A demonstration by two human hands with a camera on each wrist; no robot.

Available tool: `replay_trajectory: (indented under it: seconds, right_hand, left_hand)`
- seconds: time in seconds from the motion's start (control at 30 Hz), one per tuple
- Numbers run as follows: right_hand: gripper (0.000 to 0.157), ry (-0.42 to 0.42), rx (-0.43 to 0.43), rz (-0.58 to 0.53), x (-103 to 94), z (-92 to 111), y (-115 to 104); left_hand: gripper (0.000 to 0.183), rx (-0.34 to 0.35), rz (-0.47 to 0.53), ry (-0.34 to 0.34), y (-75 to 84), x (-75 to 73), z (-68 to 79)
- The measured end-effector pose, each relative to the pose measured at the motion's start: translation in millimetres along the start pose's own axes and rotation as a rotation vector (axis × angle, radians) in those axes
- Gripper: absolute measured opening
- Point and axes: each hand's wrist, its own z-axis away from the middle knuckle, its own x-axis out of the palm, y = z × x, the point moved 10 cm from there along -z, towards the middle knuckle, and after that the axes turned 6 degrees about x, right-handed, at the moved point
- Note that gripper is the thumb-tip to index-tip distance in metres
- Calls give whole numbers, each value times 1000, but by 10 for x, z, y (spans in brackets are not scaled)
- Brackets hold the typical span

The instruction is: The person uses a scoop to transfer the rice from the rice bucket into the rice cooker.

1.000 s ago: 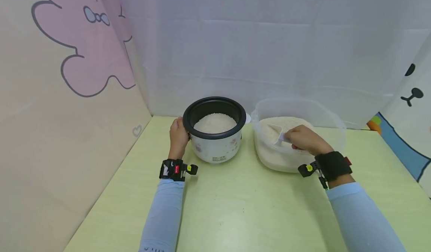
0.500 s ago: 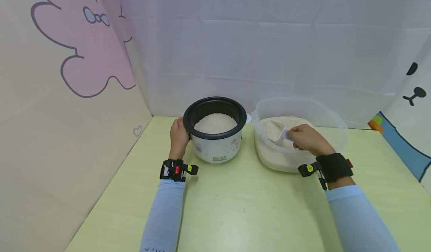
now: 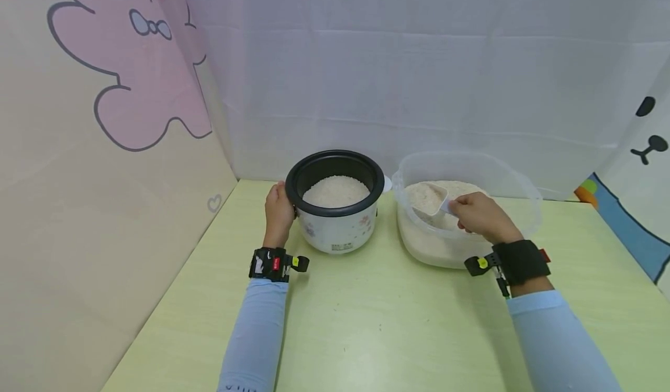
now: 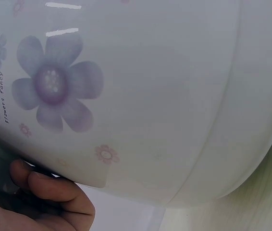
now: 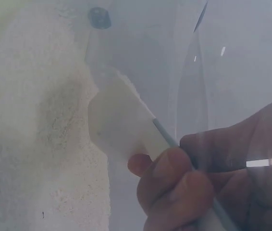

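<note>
Rice [image 3: 426,198] is lying in a white scoop [image 5: 121,118], which is sitting right of centre in the head view, inside a translucent tub [image 3: 505,174] that is carrying a deep bed of more rice. The right hand [image 3: 484,214] is pinching the scoop's handle in a closed grip. Near the middle of the frame, a rice cooker [image 3: 337,232] with a black rim and flowered white body is standing upright, rice showing inside. The left hand [image 3: 279,213] is holding the cooker's left side, its grip closed with fingers curling in. Tub and cooker are resting on a pale green surface [image 3: 340,322]. Black bands [image 3: 520,262] are circling both wrists, and light-blue sleeves [image 3: 562,334] are running off the lower edge. White cloth [image 3: 392,78] is hanging across the upper frame.
</note>
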Motion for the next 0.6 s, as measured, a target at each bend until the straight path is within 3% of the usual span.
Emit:
replay_trajectory:
  seconds: [0.6]
  right_hand:
    - [38,13,41,-144,-68,-15,44]
  left_hand:
    - [37,-10,-8,2,3,-2,4]
